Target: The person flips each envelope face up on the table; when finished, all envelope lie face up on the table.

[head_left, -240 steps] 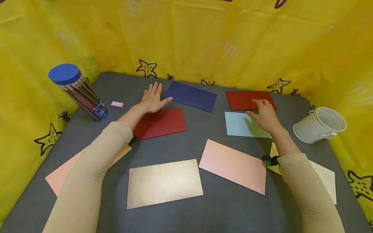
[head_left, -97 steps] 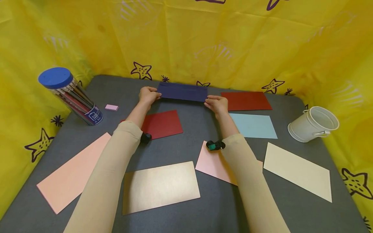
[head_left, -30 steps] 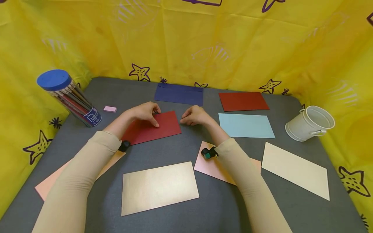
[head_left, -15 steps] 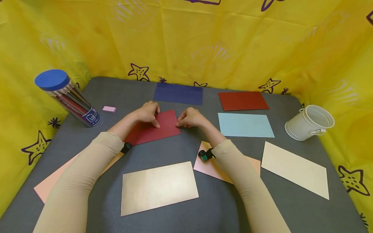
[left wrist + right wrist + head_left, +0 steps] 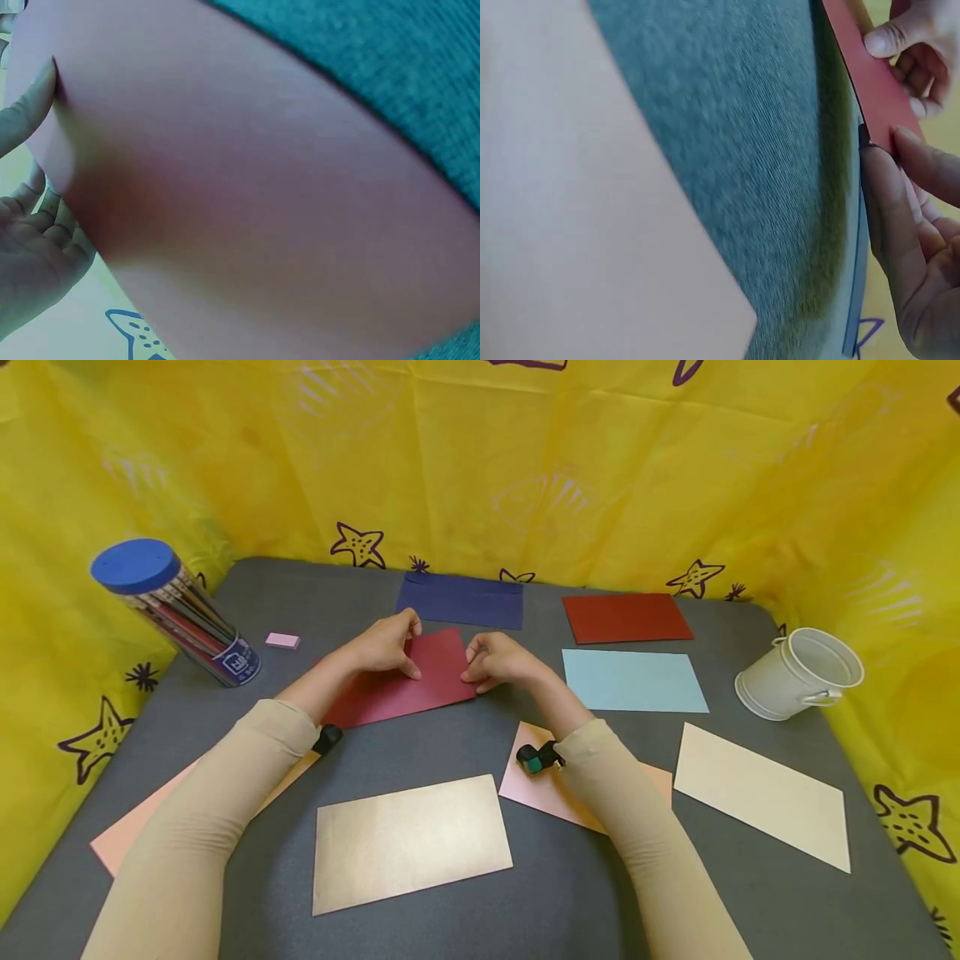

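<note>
Red card (image 5: 405,681) bears no writing; both hands' fingers (image 5: 408,670) pinch it.

Eight sheets lie out: two red, one gripped (image 5: 420,681) and one right of it (image 5: 626,617); two pink (image 5: 540,781); one each navy (image 5: 459,600), blue (image 5: 633,682), gold (image 5: 408,843), cream (image 5: 761,795).

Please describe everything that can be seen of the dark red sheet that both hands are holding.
The dark red sheet is a plain rectangle, matte, like card or stiff paper. Its near part lies on the grey table, while its far edge is raised. The left hand pinches its far left part, and the right hand pinches its right edge. A navy sheet lies beyond it, apart.
</note>
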The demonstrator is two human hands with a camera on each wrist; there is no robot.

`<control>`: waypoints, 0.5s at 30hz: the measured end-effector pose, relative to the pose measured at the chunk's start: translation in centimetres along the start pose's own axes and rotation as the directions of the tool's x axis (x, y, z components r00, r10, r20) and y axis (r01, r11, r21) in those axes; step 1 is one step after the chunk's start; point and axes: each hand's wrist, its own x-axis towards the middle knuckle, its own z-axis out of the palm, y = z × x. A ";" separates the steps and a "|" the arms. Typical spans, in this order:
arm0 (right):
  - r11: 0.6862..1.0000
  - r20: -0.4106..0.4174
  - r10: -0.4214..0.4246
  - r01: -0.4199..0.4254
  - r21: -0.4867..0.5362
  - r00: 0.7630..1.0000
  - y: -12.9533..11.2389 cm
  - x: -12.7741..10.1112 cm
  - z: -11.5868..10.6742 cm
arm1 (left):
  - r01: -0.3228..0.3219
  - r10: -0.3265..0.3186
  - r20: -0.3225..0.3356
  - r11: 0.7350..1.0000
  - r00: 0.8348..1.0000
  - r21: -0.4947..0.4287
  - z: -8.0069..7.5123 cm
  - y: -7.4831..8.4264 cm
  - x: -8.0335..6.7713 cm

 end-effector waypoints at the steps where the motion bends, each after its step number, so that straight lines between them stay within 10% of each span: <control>1: 1.000 0.000 -0.002 0.002 0.018 1.000 0.1 -0.1 -0.2 | 0.001 -0.001 -0.007 1.000 1.000 -0.006 0.0 0.1 0.0; 15: 0.994 -0.026 0.021 -0.018 0.107 0.999 1.5 -1.7 -4.8 | 0.033 -0.042 -0.160 0.998 0.986 -0.057 -1.5 -0.6 -0.6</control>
